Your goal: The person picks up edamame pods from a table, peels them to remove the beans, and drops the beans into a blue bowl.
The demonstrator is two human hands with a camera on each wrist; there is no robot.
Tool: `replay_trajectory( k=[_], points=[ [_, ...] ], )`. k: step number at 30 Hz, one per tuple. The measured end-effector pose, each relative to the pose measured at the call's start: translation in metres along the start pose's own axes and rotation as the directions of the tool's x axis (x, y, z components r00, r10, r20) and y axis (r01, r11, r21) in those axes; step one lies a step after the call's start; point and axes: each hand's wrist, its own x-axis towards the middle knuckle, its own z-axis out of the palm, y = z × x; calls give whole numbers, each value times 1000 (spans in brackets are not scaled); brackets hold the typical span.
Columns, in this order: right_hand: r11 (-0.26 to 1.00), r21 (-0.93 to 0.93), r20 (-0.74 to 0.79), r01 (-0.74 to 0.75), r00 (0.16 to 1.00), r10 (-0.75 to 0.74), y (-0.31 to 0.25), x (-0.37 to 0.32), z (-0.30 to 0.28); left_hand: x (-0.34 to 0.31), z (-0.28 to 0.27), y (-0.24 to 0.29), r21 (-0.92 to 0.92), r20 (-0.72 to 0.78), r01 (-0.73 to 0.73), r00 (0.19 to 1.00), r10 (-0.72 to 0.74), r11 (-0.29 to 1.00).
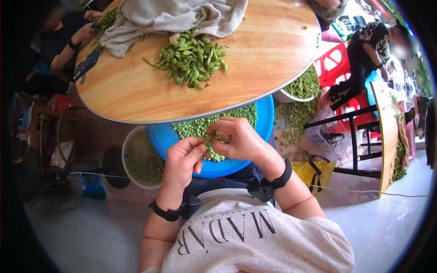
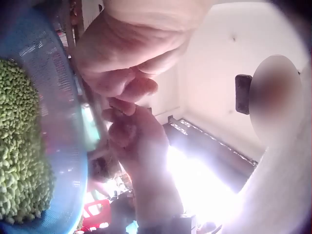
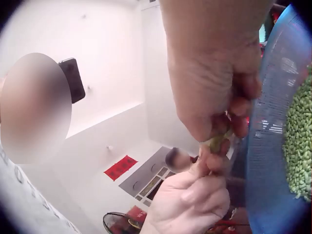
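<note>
Both hands meet over a blue plastic basket [image 1: 157, 144] filled with shelled green soybeans [image 1: 191, 128]. Between thumb and fingers, my left hand [image 1: 181, 159] pinches one end of a green soybean pod [image 1: 208, 140]. Curled fingers of my right hand [image 1: 246, 140] grip the same pod from the other side. Something brownish shows at the right thumb. The right wrist view catches the pod [image 3: 218, 142] squeezed between the two sets of fingertips; in the left wrist view the fingers hide it. A heap of unshelled soybean pods [image 1: 191, 59] lies on the wooden table just ahead.
The table's rounded edge [image 1: 150, 122] overhangs the basket's far side. A grey cloth [image 1: 177, 18] lies behind the pods. Buckets stand on either side, one holding pods [image 1: 302, 86], another greenish husks [image 1: 143, 157]. A yellow bag [image 1: 314, 175] sits right. Other people sit around the table.
</note>
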Motion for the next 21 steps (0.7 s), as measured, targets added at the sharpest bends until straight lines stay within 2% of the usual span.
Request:
replay_trajectory(
  k=[3, 7, 10, 11, 12, 13, 14, 18, 21],
  points=[
    [992, -118, -89, -48, 995, 37, 11, -3, 9, 1, -2, -4, 8, -31, 12, 999, -12, 1000],
    [968, -126, -99, -215, 974, 203, 30, -11, 9, 0, -6, -13, -79, -90, 39, 995, -46, 996],
    [962, -81, -223, -261, 946, 238, 39, -18, 16, 3, -7, -18, -100, -114, -6, 994, -5, 995],
    [911, 151, -103, -383, 911, 400, 36, -23, 17, 4, -8, -20, -99, -119, -21, 993, 9, 995],
    [785, 360, 47, -504, 850, 524, 23, -24, 16, 4, -7, -23, -22, -135, -37, 990, 34, 999],
    [598, 525, 215, -606, 774, 596, 13, -24, 14, 5, -5, -27, 55, -144, -54, 988, 61, 997],
    [549, 584, 248, -599, 775, 582, 9, -25, 15, 5, -3, -30, 132, -149, -69, 985, 88, 989],
    [463, 625, 268, -629, 730, 629, 22, -31, 29, 2, 0, -37, 339, -192, -116, 963, 190, 934],
    [526, 600, 236, -603, 762, 604, 32, -35, 39, -1, 1, -44, 431, -205, -142, 946, 250, 891]
  ],
)
